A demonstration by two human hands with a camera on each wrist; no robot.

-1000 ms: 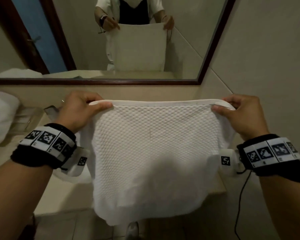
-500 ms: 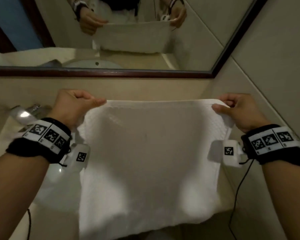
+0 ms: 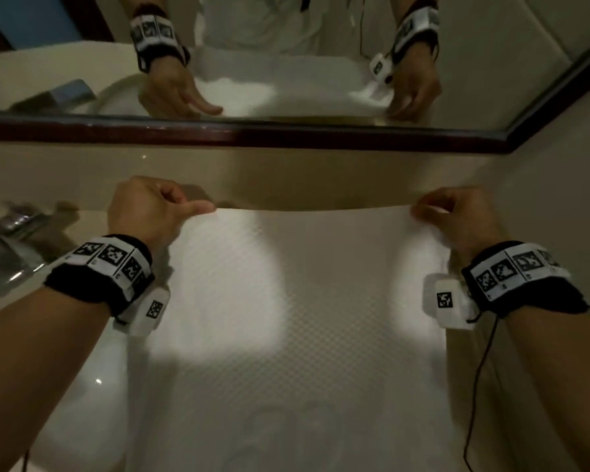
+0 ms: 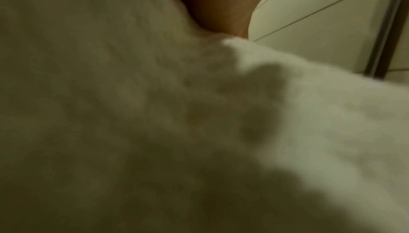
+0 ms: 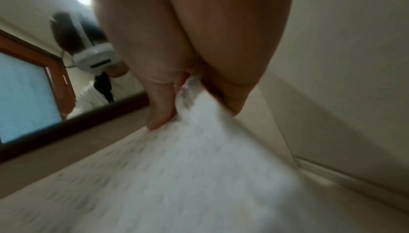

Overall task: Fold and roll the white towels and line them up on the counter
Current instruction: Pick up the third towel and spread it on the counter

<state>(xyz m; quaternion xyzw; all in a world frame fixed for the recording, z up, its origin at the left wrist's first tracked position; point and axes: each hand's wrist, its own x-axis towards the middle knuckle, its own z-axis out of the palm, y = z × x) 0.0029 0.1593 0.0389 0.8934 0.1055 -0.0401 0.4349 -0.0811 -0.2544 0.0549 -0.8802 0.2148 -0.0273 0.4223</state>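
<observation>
Setting: beige bathroom counter under a dark-framed mirror, with a tiled wall on the right and a chrome tap at the far left.
Towel place: the white towel is spread out in front of the person, its far edge close to the back of the counter just below the mirror frame, its near part running out of the bottom of the head view.
Towel direction: the far edge runs straight left to right between the two hands; the visible cloth stretches longer from that edge toward the person than across (the near end is cut off, so the full long axis cannot be told).
Towel surface: waffle weave, flat and taut near the held edge, with bright patches of light on both sides.
Left hand: the left hand pinches the far left corner, thumb laid along the top of the edge and fingers curled beneath; in the left wrist view the towel fills nearly everything and only a bit of skin shows above it.
Right hand: the right hand pinches the far right corner; the right wrist view shows thumb and fingers closed on a bunched bit of towel.
Wrists: both carry black bands with square printed markers and a small white camera unit.
Mirror: it reflects both hands, the towel and the person's white top.
</observation>
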